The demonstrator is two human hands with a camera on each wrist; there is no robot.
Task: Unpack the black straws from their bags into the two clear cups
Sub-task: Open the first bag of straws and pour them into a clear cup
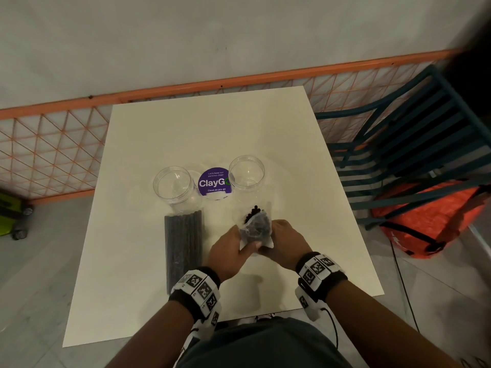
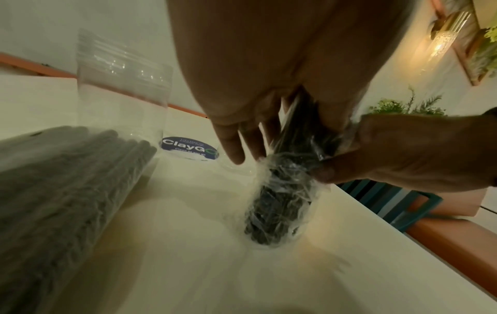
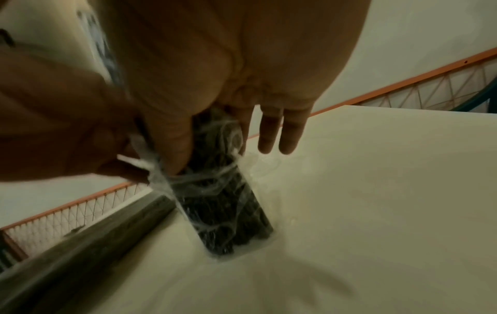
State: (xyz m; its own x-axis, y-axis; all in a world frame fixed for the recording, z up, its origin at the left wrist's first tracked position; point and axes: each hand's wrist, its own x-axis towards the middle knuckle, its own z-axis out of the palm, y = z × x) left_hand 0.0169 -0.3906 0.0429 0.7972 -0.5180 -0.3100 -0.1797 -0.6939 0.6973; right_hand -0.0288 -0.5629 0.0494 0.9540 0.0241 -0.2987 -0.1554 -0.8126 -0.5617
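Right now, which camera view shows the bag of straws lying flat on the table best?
The head view: the flat bag of straws shows whole, lying left of both hands, below the left cup. The left wrist view shows only a blurred near part; the right wrist view shows only a dark edge.

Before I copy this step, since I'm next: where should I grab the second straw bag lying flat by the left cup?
Probably near the middle of the lying straw bag, from above. It is a long, narrow bundle flat on the table, end toward the left cup, so a grip across its width looks balanced.
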